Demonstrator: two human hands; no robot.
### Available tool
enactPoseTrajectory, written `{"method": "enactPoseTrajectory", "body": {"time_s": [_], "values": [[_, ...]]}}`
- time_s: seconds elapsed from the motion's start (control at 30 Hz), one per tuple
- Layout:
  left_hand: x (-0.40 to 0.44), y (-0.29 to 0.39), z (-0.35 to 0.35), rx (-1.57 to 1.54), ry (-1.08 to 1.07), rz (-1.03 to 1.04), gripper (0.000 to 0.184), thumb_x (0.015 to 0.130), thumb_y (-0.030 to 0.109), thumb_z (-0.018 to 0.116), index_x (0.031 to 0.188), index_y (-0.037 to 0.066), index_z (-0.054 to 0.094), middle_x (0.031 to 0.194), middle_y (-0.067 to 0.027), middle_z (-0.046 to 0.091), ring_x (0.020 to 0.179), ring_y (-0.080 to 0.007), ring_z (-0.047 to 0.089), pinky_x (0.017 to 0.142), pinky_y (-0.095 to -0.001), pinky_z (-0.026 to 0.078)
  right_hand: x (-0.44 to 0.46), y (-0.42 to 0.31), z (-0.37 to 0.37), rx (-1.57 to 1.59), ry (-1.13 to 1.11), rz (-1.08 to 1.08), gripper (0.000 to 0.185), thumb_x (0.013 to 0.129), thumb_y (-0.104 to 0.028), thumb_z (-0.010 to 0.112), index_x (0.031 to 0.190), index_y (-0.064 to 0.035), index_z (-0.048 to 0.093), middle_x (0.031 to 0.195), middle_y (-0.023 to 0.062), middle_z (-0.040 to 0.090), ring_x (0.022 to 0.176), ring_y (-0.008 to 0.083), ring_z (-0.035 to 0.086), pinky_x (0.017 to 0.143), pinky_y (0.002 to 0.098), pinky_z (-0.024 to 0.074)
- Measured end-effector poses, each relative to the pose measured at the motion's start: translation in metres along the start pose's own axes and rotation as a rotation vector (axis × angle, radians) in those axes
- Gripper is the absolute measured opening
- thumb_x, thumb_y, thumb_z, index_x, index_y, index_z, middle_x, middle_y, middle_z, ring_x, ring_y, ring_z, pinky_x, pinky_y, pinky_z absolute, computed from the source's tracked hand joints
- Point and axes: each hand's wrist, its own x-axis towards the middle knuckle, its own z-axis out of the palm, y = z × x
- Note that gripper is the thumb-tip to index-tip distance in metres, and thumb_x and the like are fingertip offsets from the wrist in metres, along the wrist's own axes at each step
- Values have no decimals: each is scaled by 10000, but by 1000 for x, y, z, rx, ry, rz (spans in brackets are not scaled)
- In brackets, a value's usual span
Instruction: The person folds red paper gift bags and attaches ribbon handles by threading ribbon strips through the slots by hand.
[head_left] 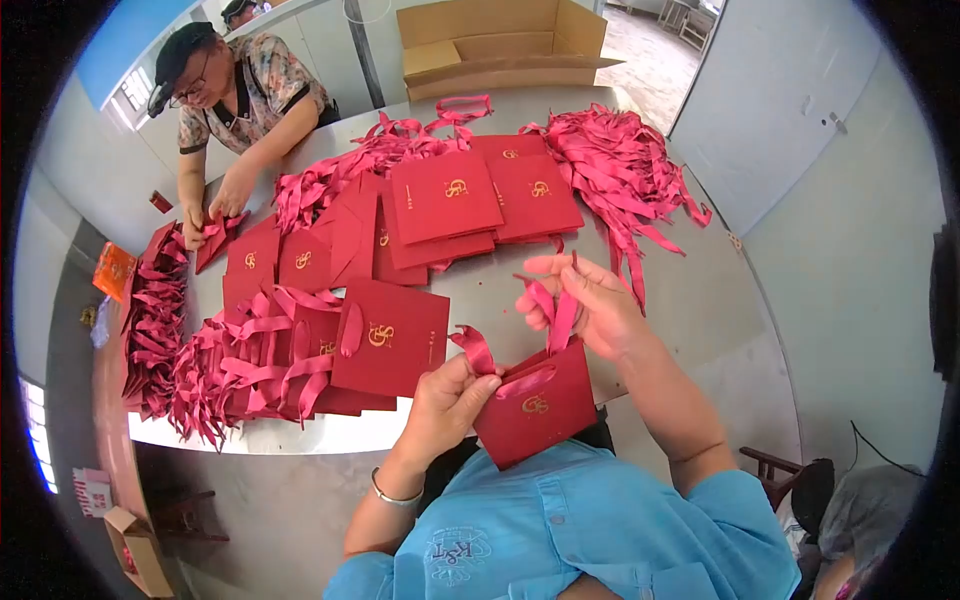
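Observation:
A red paper bag with a gold logo [536, 408] is held in front of my blue shirt, over the table's near edge. My left hand [450, 405] pinches its upper left corner beside a pink ribbon [475, 349]. Above the bag's right side, my right hand [590, 300] has its thumb and fingers closed round another pink ribbon [563, 318] that runs down to the bag's opening. Left of my left hand lies a flat red bag [390, 338] on top of others with ribbon handles.
Stacked red bags [447, 197] and a heap of loose pink ribbons [625, 160] lie on the metal table [690, 290]. Ribboned bags [155, 320] line its left end. A co-worker [250, 100] handles a bag at the back left. An open cardboard box [510, 75] stands behind.

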Motion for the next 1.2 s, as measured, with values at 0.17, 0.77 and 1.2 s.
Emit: {"method": "enactPoseTrajectory", "body": {"time_s": [0.17, 0.77, 1.2], "values": [[5, -35, -7, -142, -84, -118, 208, 965, 108, 561, 1126, -13, 609, 995, -5, 640, 900, -71, 570, 820, -234, 474, 5, 18, 1, -427, 232, -58, 435, 1006, -245, 481, 1348, 19, 432, 1161, 166, 626, 1088, 241, 601, 958, 350, 451], [10, -51, -1, -444, -38, -222, 215, 995, 149, 518, 1111, -13, 601, 1021, -48, 652, 917, -101, 598, 827, -255, 503, -27, 48, 13, -1497, -81, -902, 257, 683, -165, 759, 933, -134, 708, 1083, 52, 631, 983, 244, 587, 813, 379, 490], [13, -48, 3, -458, -54, -193, 216, 993, 163, 536, 1085, -14, 621, 947, 6, 643, 866, -48, 544, 760, -201, 465, -23, 47, 9, -1400, -180, -884, 212, 678, -108, 756, 874, -89, 676, 1071, 89, 656, 933, 259, 624, 819, 397, 499]]}}
